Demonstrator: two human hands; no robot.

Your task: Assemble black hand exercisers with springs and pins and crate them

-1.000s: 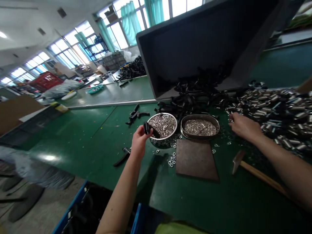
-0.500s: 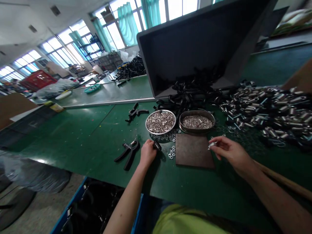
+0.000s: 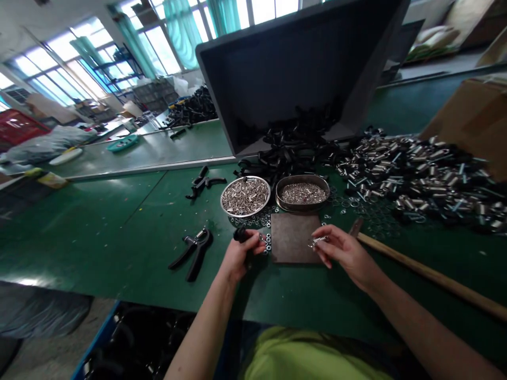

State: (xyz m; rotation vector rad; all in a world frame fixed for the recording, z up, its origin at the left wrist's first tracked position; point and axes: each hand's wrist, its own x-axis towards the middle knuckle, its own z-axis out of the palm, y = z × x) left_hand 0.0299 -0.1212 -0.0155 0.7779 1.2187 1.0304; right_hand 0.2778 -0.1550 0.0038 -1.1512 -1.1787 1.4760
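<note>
Metal plate [image 3: 291, 238] is sitting on the bench [image 3: 130, 237], oval tin [image 3: 303, 206] right behind it, dish [image 3: 244, 215] of pins left of that. Spring [image 3: 318, 241] is resting in the right hand [image 3: 346, 254]. Hand-grip exerciser [image 3: 199, 257] is lying off left, hammer [image 3: 415, 266] is lying right, parts heap [image 3: 415, 177] behind it. Bin [image 3: 289, 74] is standing at the back, handles [image 3: 283, 158] (I think, it's murky) lying at its mouth.

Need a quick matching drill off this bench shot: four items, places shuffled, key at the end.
Items
1. Round silver metal dish of small metal pins
2. Hammer with a long wooden handle
3. Black V-shaped tool with a shiny metal fitting
4. Small silver metal piece

Places
A. Held in the right hand
B. Lying to the left of the left hand
C. Just left of the oval metal tin
D. Lying to the right of the right hand

Pairs: 1-C, 2-D, 3-B, 4-A
</note>
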